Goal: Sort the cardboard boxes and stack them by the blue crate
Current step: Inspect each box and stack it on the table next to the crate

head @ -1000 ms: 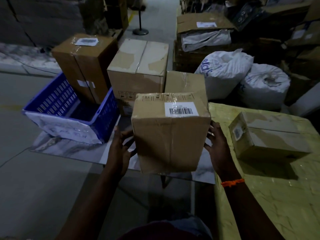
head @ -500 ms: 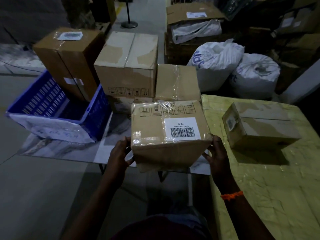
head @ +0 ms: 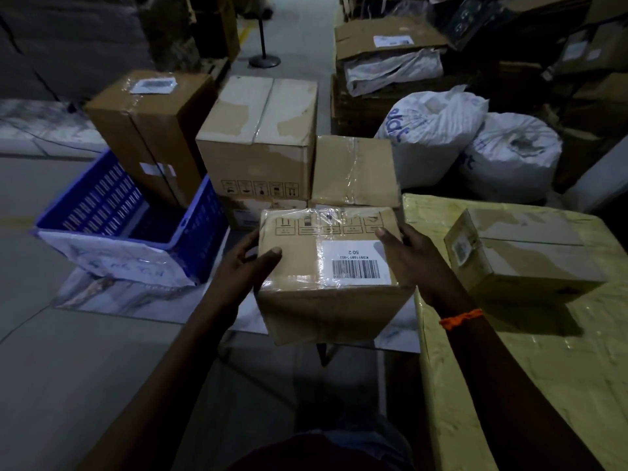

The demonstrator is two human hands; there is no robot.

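Blue crate (head: 112,212) sat at left on marbled sheet; tall box (head: 149,130) behind it, stacked boxes (head: 258,144) just beside. Left hand (head: 248,263) and right hand (head: 411,256) clamped labelled box (head: 326,266) between them, centre. Small box (head: 523,253) lay on yellow table (head: 543,368), right.

Dim, murky light, deep shadow at the edges, wide-angle bending, soft grainy detail, faint tape glare.
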